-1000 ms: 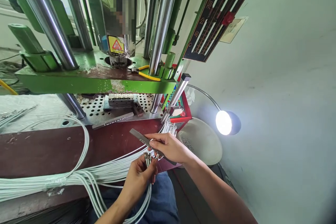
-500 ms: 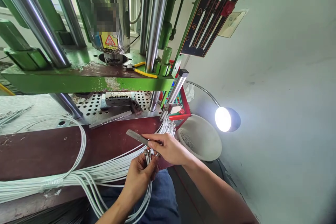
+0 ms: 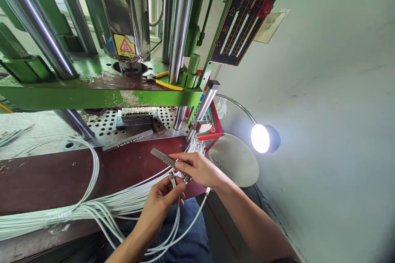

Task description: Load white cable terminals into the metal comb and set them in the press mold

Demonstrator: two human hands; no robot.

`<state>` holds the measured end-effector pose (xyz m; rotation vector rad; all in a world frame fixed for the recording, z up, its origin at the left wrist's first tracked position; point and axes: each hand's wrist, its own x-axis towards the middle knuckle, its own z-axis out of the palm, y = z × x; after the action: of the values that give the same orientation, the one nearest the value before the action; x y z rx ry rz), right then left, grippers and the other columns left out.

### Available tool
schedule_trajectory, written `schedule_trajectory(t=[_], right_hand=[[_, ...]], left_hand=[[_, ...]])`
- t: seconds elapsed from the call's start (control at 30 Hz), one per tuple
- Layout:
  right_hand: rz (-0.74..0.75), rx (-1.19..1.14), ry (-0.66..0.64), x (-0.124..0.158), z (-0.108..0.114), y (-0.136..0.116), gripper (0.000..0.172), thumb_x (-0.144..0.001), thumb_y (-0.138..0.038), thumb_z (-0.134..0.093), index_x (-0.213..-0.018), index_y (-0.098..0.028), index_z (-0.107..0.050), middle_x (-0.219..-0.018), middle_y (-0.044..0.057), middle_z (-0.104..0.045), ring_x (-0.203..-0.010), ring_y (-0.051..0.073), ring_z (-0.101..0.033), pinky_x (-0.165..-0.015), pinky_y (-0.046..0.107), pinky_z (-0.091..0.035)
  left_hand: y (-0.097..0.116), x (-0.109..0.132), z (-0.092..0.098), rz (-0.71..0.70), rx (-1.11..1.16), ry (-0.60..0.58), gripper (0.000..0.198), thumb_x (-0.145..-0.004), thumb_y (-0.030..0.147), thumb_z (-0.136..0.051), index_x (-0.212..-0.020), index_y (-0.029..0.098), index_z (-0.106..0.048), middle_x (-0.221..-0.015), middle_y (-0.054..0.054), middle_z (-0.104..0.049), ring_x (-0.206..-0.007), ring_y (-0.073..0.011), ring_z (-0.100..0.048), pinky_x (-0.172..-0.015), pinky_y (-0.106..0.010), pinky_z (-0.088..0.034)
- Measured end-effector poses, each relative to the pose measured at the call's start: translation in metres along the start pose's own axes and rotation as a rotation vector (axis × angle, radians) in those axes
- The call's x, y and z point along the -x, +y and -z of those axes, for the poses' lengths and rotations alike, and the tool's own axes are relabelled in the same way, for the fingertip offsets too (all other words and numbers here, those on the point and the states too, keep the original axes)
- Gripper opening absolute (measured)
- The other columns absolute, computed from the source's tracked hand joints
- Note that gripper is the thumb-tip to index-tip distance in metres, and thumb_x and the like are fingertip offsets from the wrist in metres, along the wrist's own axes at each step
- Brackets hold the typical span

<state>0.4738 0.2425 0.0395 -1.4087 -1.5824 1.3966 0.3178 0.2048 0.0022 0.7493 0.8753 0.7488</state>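
Observation:
My right hand (image 3: 199, 169) is closed on a flat grey metal bar (image 3: 160, 156) that slants up to the left over the dark red bench (image 3: 40, 176). Just below it my left hand (image 3: 160, 203) pinches the metal-tipped ends of several white cables (image 3: 101, 205). The cable tips meet the underside of the bar between my two hands. One cable end (image 3: 207, 191) hangs free under my right wrist. The bundle runs left across the bench and loops down over my lap.
A green press (image 3: 101, 94) with steel columns stands behind the bench, with a perforated plate and a mould block (image 3: 137, 114) under it. Yellow-handled pliers (image 3: 163, 82) lie on its top. A white bowl (image 3: 237, 160) and a lit gooseneck lamp (image 3: 262, 139) sit to the right, before a wall.
One cable has come free and now hangs under my right wrist. Both hands stay together at the bar; the view has dipped slightly.

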Motion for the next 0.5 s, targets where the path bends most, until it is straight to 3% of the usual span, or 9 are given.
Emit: schedule_trajectory(t=[0.23, 0.5], right_hand=[[0.017, 0.008, -0.037, -0.0003, 0.0022, 0.003, 0.043, -0.088, -0.029, -0.054, -0.125, -0.011, -0.065, -0.084, 0.005, -0.068, -0.07, 0.011, -0.053, -0.066, 0.024, -0.042], [0.042, -0.012, -0.025, 0.0035, 0.0075, -0.0009, 0.042, -0.086, -0.029, -0.056, -0.121, -0.011, -0.068, -0.076, 0.003, -0.062, -0.06, 0.008, -0.05, -0.055, 0.02, -0.039]], left_hand=[[-0.0044, -0.0029, 0.0064, -0.011, 0.081, -0.001, 0.041, -0.069, 0.05, -0.076, -0.086, 0.014, -0.063, -0.08, -0.004, -0.061, -0.072, -0.0135, -0.055, -0.072, -0.026, -0.048], [-0.0004, -0.0006, 0.0023, -0.033, 0.033, 0.006, 0.047, -0.069, 0.056, -0.074, -0.075, 0.015, -0.054, -0.072, -0.003, -0.062, -0.06, -0.0112, -0.053, -0.061, -0.025, -0.046]])
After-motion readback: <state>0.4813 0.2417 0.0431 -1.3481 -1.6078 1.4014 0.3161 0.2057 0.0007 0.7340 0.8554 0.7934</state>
